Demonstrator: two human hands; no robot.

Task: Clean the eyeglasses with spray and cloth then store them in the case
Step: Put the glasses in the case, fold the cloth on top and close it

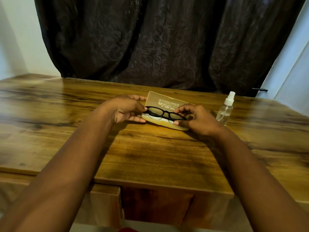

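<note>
Black-framed eyeglasses hover just over the tray of an open translucent case, whose lid stands up behind with printed text on it. My left hand pinches the left end of the frame. At the frame's right end, my right hand holds it between thumb and fingers. A pale cloth-like lining shows inside the case under the lenses. A small clear spray bottle with a white nozzle stands upright to the right of the case.
Everything rests on a brown wooden table with its front edge near me. Dark curtains hang behind the table's far edge. A pale wall lies at left and right.
</note>
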